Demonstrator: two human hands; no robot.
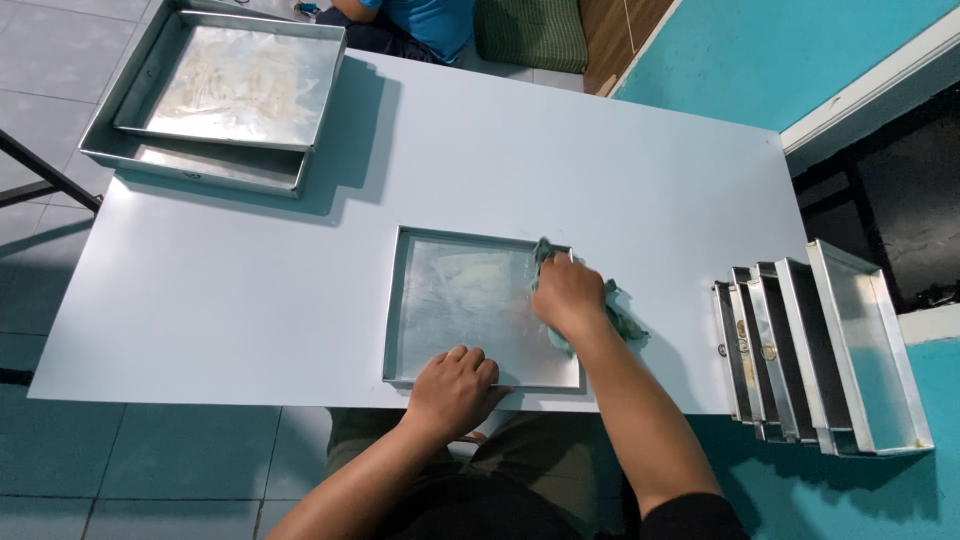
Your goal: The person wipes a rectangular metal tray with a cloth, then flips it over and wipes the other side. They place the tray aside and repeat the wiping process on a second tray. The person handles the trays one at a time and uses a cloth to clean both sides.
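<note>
Square metal tray flat at near edge of surface, mid-width. Left hand curled over tray's near rim, pinning it vs sliding. Right hand closed on teal cloth, pressed at tray's far-right corner. More trays stacked at far-left corner, others upright off right edge.

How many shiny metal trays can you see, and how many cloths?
Trays stacked at the far left: 2
Tray being wiped: 1
Trays leaning on edge at the right: 5
Green cloth under the right hand: 1
Total: 9
</note>
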